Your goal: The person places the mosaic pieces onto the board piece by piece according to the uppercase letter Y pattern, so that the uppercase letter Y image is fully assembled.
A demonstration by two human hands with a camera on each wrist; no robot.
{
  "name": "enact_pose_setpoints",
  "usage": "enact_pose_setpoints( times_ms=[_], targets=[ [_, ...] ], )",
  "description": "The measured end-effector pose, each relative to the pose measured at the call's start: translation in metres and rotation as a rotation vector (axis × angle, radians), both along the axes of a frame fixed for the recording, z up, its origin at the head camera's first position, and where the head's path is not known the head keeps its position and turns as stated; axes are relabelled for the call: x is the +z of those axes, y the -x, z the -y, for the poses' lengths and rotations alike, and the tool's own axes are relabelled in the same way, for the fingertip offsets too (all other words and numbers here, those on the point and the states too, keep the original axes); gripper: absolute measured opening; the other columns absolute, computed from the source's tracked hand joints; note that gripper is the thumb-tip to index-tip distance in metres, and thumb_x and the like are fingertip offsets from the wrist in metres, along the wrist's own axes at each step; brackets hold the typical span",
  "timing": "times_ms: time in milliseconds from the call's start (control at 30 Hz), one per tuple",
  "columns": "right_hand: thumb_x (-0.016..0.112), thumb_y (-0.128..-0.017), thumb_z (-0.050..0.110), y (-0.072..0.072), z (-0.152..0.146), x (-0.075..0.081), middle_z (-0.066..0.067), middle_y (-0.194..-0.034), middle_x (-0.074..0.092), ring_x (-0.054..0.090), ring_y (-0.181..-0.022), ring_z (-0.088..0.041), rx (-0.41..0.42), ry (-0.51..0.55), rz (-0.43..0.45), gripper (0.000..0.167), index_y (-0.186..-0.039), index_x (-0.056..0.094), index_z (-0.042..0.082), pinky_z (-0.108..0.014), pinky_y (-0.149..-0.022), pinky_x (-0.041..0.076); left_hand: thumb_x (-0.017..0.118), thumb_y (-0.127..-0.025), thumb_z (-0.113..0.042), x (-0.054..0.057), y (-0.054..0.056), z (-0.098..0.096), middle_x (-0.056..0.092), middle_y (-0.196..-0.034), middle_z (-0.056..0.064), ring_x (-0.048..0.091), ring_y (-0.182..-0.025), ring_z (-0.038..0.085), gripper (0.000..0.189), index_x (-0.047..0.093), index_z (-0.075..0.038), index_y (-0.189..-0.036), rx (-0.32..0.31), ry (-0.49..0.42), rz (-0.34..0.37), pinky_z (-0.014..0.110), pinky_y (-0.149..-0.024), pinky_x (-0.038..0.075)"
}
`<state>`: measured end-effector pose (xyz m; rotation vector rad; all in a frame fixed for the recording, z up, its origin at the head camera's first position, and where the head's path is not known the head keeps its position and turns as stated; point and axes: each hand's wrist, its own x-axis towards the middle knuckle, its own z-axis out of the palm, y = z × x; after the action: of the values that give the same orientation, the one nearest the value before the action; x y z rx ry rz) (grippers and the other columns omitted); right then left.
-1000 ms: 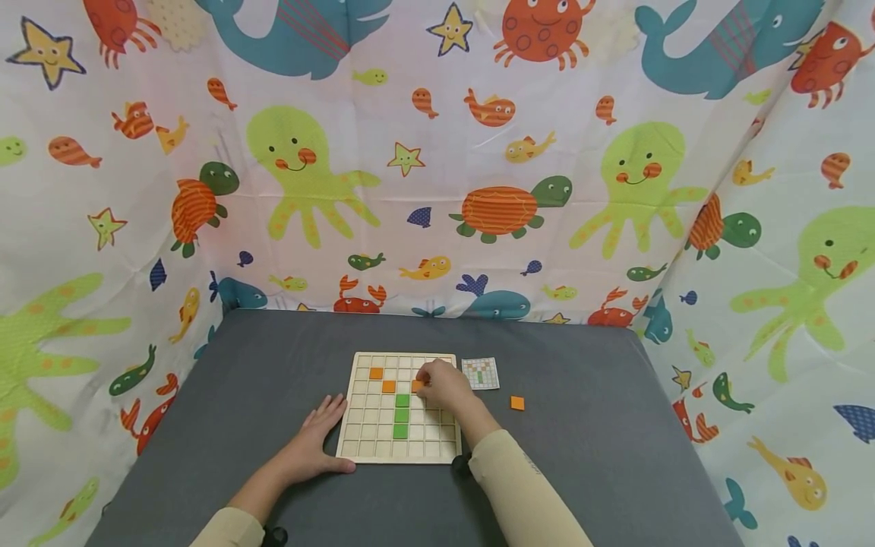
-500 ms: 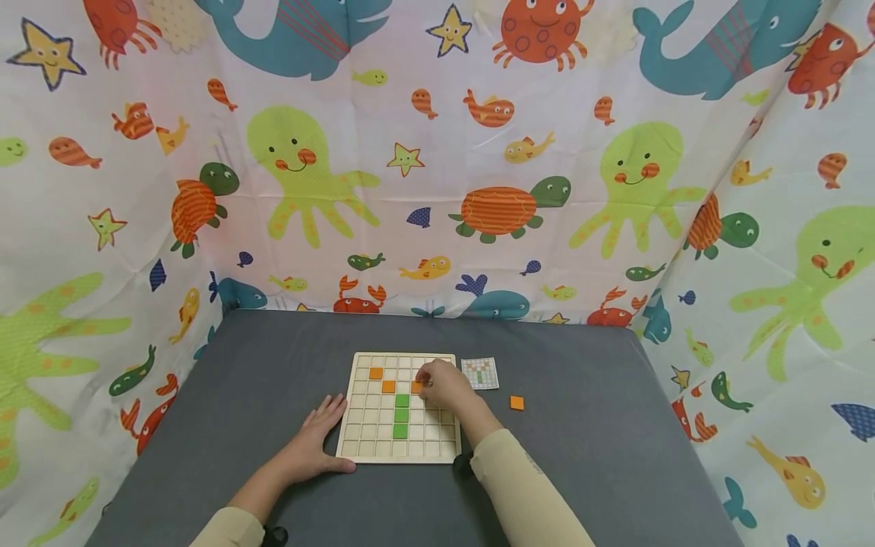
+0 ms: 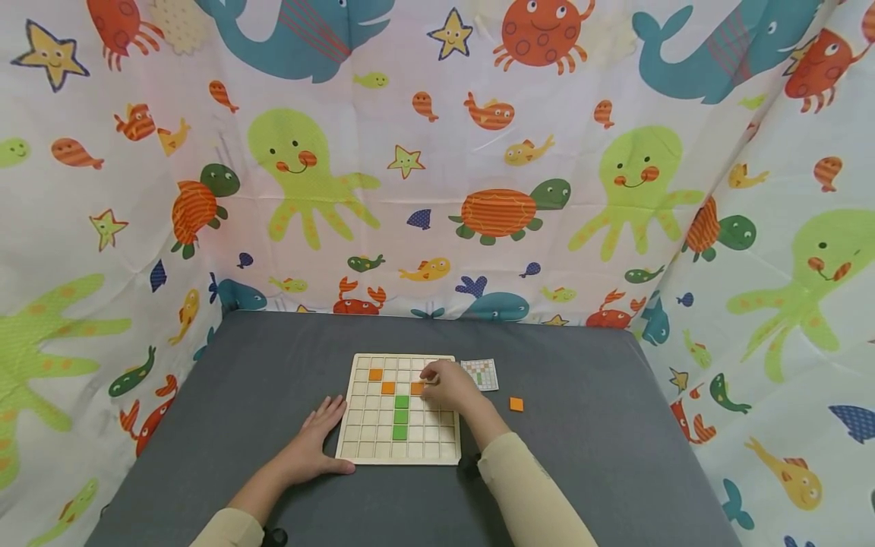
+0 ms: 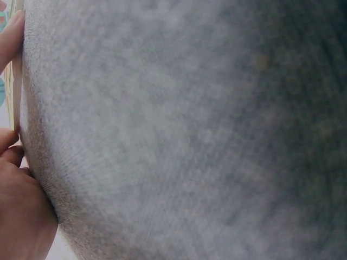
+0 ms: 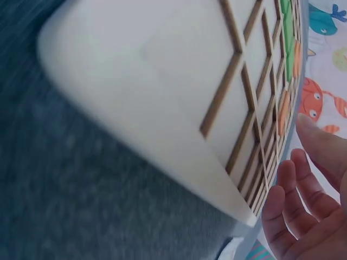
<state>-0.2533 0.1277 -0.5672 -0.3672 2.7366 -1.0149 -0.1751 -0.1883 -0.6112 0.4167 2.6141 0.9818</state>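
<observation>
A wooden grid board (image 3: pixel 369 448) lies on the grey table. Three green tiles (image 3: pixel 401 416) form a column on it, and orange tiles (image 3: pixel 375 374) sit in cells above. My left hand (image 3: pixel 307 448) rests at the board's left side, fingers spread along the edge and thumb at the near corner. Over the board's upper right, my right hand (image 3: pixel 451 387) has its fingertips by another orange tile (image 3: pixel 417 389), which lies in a cell. The right wrist view shows loosely bent fingers (image 5: pixel 293 216) and the thumb apart, with nothing visible between them.
Right of the board lies a small pattern card (image 3: pixel 481 374), partly behind the right hand. A loose orange tile (image 3: pixel 516 405) is on the table farther right. A printed sea-animal curtain (image 3: pixel 424 190) surrounds the table's back and sides.
My right hand has shifted slightly right, away from the orange tile, which stays in its cell. The left hand keeps its place at the board.
</observation>
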Motion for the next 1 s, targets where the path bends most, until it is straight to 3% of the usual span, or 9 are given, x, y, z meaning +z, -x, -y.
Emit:
enact_pose_setpoints(
  times_ms=[233,1000],
  targets=[
    [0.077,-0.090,0.017,-0.005,-0.018,0.011,-0.006,-0.108,0.067,0.061,-0.088,-0.019,-0.029,0.024,-0.015,0.026,-0.115,0.073,0.010,-0.033,-0.068,0.054,0.091,-0.064,-0.056,-0.001,0.001,0.000,0.014,-0.170,0.012,0.001,-0.157,0.036,0.129,0.022,-0.008,-0.161,-0.003,0.004,-0.002,0.060,-0.124,0.005],
    [0.082,-0.085,0.014,-0.036,-0.070,0.025,-0.004,-0.105,0.070,0.064,-0.084,-0.017,-0.189,0.007,-0.190,0.029,-0.113,0.074,0.011,-0.034,-0.070,0.055,0.091,-0.065,-0.054,0.004,-0.001,-0.001,0.014,-0.170,0.013,0.001,-0.157,0.038,0.127,0.022,-0.006,-0.161,-0.004,0.003,0.008,0.061,-0.124,0.004]
  ],
)
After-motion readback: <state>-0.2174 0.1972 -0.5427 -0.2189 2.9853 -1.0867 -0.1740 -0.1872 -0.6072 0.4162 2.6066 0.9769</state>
